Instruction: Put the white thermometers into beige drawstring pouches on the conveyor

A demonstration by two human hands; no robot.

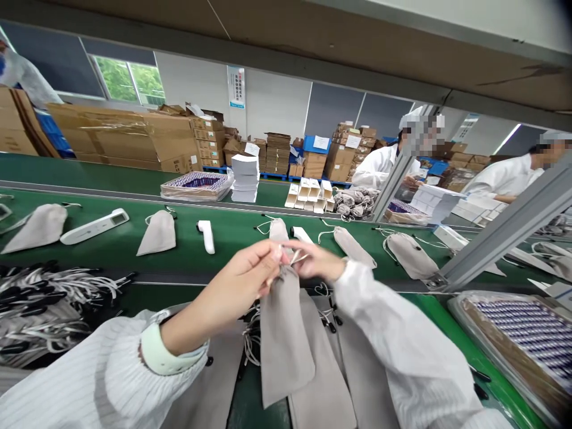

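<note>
A grey drawstring pouch [286, 339] hangs upright from my hands in the middle of the view. My left hand [252, 268] pinches it at the gathered neck, thumb against fingers. At the same spot, my right hand [318, 260], a little smeared by motion, has its fingers closed on the pale drawstring cord [298, 257]. More flat grey pouches [319, 363] lie below, with black-tipped cords. Just past my hands, a white handheld thermometer [301, 234] on the green belt is partly hidden by my right hand.
Pouches [158, 232] and white thermometers [206, 236] alternate along the green conveyor belt [236, 235]. Bundled pouches [40, 310] pile up at left. A tray of purple-patterned packs [527, 333] stands at right, near a slanted metal post [500, 229]. Co-workers [379, 164] sit across the line.
</note>
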